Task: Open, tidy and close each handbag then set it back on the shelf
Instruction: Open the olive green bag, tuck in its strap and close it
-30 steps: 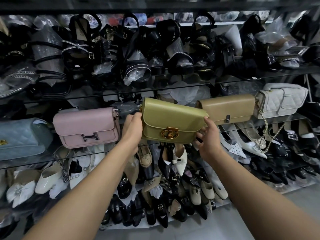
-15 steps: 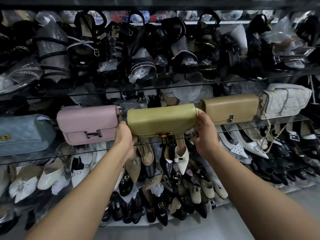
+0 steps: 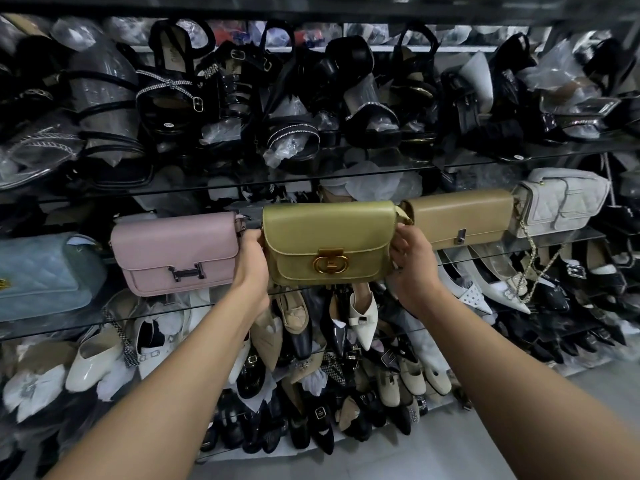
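Two hands grip olive-green handbag [image 3: 329, 242], left hand [image 3: 251, 261] clasping its left end, right hand [image 3: 410, 259] its right end. Bag upright, front facing camera, flap shut, round gold clasp [image 3: 330, 265] centred low on flap. Bag sits at glass shelf [image 3: 588, 235] edge, just right of pink handbag [image 3: 176, 252], just left of tan handbag [image 3: 459, 218]. Half second earlier bag tipped back, top showing, clasp barely visible; now front fully seen.

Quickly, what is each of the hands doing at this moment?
Left hand: closed on the left end of the green handbag.
Right hand: closed on its right end.
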